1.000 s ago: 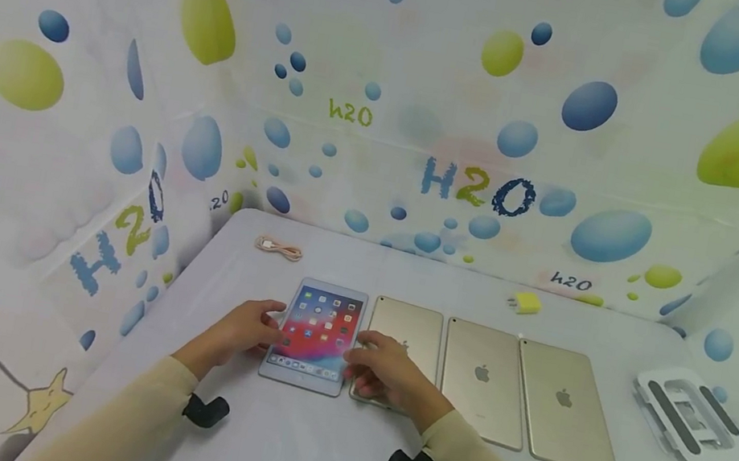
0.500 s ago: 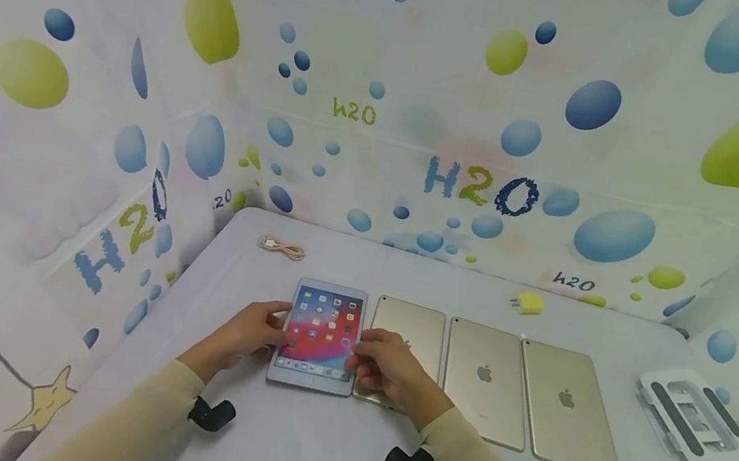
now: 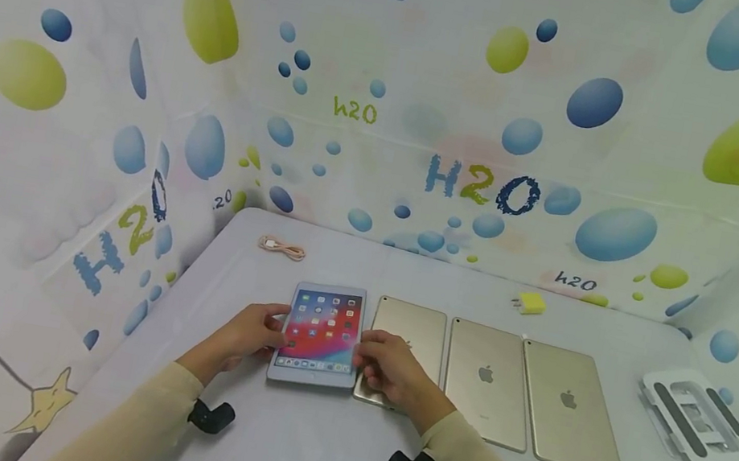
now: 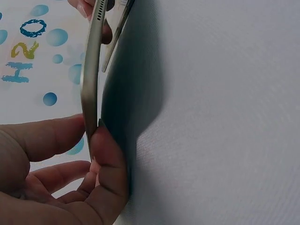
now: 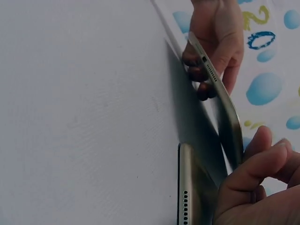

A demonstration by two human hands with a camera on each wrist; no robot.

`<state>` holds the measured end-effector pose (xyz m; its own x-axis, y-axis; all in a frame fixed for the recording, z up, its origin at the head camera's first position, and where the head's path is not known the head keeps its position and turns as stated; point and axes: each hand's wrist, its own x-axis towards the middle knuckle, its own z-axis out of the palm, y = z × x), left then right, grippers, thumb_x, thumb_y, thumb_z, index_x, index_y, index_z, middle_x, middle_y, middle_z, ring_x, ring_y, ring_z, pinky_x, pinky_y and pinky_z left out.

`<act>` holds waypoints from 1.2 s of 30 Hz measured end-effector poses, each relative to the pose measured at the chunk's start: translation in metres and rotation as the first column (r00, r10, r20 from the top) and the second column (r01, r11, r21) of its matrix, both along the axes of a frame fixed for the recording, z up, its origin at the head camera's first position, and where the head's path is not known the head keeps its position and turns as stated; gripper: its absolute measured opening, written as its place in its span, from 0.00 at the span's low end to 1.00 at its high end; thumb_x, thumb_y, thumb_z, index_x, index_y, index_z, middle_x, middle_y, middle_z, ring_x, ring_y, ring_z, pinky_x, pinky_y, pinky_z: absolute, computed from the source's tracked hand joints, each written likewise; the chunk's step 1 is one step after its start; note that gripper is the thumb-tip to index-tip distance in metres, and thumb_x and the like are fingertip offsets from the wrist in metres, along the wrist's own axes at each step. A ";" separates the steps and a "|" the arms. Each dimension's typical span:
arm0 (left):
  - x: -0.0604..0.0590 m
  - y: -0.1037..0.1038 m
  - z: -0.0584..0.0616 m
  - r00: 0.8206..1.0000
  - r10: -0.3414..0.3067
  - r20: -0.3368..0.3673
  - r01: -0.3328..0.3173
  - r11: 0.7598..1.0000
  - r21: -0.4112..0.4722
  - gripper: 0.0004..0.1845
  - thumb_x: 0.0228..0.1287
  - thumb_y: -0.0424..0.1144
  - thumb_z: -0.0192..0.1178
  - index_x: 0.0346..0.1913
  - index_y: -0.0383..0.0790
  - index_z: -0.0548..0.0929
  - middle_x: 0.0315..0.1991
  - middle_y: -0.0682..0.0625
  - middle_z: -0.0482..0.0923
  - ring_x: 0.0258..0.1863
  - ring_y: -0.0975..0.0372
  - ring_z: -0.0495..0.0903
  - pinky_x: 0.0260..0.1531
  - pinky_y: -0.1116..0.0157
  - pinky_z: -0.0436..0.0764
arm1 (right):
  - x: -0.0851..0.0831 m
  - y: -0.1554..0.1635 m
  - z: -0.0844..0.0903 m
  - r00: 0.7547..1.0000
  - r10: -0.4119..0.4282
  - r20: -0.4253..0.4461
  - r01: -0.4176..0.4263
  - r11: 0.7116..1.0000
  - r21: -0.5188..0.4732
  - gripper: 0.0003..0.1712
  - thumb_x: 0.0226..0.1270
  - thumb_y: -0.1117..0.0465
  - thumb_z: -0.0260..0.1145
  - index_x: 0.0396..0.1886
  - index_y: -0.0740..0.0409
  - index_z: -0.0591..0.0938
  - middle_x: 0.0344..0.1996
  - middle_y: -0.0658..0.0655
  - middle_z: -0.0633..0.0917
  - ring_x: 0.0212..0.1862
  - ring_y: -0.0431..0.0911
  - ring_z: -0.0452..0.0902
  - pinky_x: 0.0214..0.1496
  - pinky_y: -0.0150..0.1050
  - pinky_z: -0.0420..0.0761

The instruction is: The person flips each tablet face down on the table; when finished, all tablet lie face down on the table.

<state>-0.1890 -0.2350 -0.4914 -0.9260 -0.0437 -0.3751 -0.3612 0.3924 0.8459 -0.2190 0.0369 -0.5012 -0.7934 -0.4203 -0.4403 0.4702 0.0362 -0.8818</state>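
A tablet with a lit home screen (image 3: 320,334) is held a little above the white table (image 3: 318,450), near edge lifted. My left hand (image 3: 246,337) pinches its left edge (image 4: 90,79) between thumb and fingers. My right hand (image 3: 390,369) grips its right edge (image 5: 225,105), thumb on top. Right beside it lie three gold tablets face down: the nearest one (image 3: 412,336) partly under my right hand, a second (image 3: 487,381), and a third (image 3: 571,407).
A coiled pink cable (image 3: 280,247) lies at the back left of the table, a yellow charger plug (image 3: 528,303) at the back. A white tablet stand (image 3: 698,418) sits at the right edge. Bubble-patterned curtains wall in the table.
The lit tablet has shifted slightly right and squared up to the gold tablets; both hands kept hold of its edges and moved with it.
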 end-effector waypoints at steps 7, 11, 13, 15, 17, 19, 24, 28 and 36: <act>-0.001 0.000 0.000 1.000 -0.013 0.015 0.013 1.000 0.018 0.39 0.63 0.34 0.71 0.76 0.39 0.66 0.49 0.40 0.73 0.46 0.52 0.78 0.42 0.62 0.87 | 0.007 -0.001 0.009 0.992 0.040 -0.116 -0.040 0.999 -0.004 0.34 0.72 0.57 0.67 0.75 0.49 0.70 0.22 0.50 0.78 0.19 0.38 0.66 0.19 0.27 0.68; 0.000 0.001 0.003 1.000 -0.024 0.018 0.023 0.999 0.022 0.41 0.63 0.38 0.72 0.76 0.38 0.66 0.48 0.40 0.74 0.45 0.52 0.78 0.43 0.61 0.87 | 0.011 -0.007 0.014 0.977 0.063 -0.202 -0.061 0.998 0.017 0.38 0.72 0.49 0.67 0.79 0.43 0.65 0.40 0.55 0.82 0.30 0.43 0.76 0.28 0.32 0.78; 0.000 0.003 0.004 0.999 -0.033 0.020 0.033 0.999 0.023 0.43 0.63 0.41 0.73 0.77 0.38 0.65 0.50 0.39 0.73 0.45 0.52 0.79 0.45 0.60 0.87 | 0.012 -0.009 0.016 0.967 0.084 -0.241 -0.084 0.996 0.012 0.39 0.73 0.46 0.65 0.80 0.39 0.63 0.53 0.58 0.82 0.39 0.47 0.81 0.35 0.37 0.84; 0.000 0.006 0.006 0.999 -0.041 0.022 0.041 0.999 0.024 0.44 0.62 0.45 0.73 0.77 0.37 0.63 0.51 0.39 0.74 0.45 0.52 0.79 0.47 0.59 0.86 | 0.014 -0.011 0.018 0.956 0.111 -0.271 -0.120 0.993 -0.016 0.39 0.74 0.44 0.63 0.81 0.35 0.60 0.61 0.58 0.80 0.47 0.51 0.83 0.42 0.42 0.87; 0.000 0.008 0.006 0.999 -0.050 0.020 0.049 0.998 0.029 0.45 0.63 0.47 0.73 0.78 0.37 0.62 0.53 0.38 0.74 0.46 0.52 0.79 0.49 0.57 0.86 | 0.014 -0.013 0.019 0.943 0.144 -0.301 -0.167 0.985 -0.050 0.39 0.76 0.44 0.61 0.81 0.33 0.58 0.67 0.58 0.77 0.53 0.53 0.83 0.47 0.47 0.87; 0.000 0.011 0.006 0.998 -0.056 0.017 0.055 0.997 0.051 0.46 0.63 0.48 0.72 0.78 0.37 0.62 0.53 0.38 0.74 0.46 0.52 0.79 0.50 0.56 0.85 | 0.015 -0.015 0.020 0.930 0.175 -0.325 -0.211 0.974 -0.079 0.37 0.78 0.45 0.59 0.81 0.29 0.56 0.71 0.58 0.74 0.57 0.55 0.82 0.50 0.50 0.87; 0.000 0.016 0.008 0.993 -0.119 -0.016 0.120 0.976 0.180 0.45 0.64 0.50 0.70 0.79 0.40 0.61 0.58 0.37 0.76 0.52 0.51 0.80 0.55 0.52 0.83 | 0.015 -0.021 0.024 0.906 0.216 -0.363 -0.275 0.954 -0.117 0.36 0.79 0.46 0.57 0.80 0.24 0.56 0.78 0.54 0.64 0.67 0.60 0.75 0.53 0.55 0.85; 0.001 0.018 0.007 0.981 -0.182 -0.067 0.194 0.928 0.317 0.44 0.67 0.49 0.69 0.80 0.49 0.59 0.66 0.35 0.72 0.59 0.49 0.78 0.59 0.48 0.81 | 0.013 -0.024 0.028 0.882 0.240 -0.406 -0.312 0.943 -0.118 0.41 0.74 0.42 0.62 0.80 0.24 0.54 0.81 0.51 0.58 0.75 0.62 0.63 0.58 0.59 0.82; 0.005 0.021 0.002 0.966 -0.224 -0.131 0.259 0.866 0.427 0.44 0.72 0.51 0.62 0.83 0.56 0.50 0.76 0.33 0.59 0.63 0.51 0.77 0.62 0.49 0.79 | 0.011 -0.029 0.031 0.829 0.302 -0.470 -0.354 0.935 -0.023 0.52 0.64 0.35 0.70 0.81 0.25 0.52 0.82 0.44 0.53 0.80 0.62 0.49 0.70 0.64 0.69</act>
<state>-0.1843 -0.2144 -0.4894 -0.9123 0.3371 -0.2327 -0.2319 0.0433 0.9718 -0.2077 0.0077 -0.4698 -0.6995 -0.7146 -0.0058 -0.0042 0.0122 -0.9999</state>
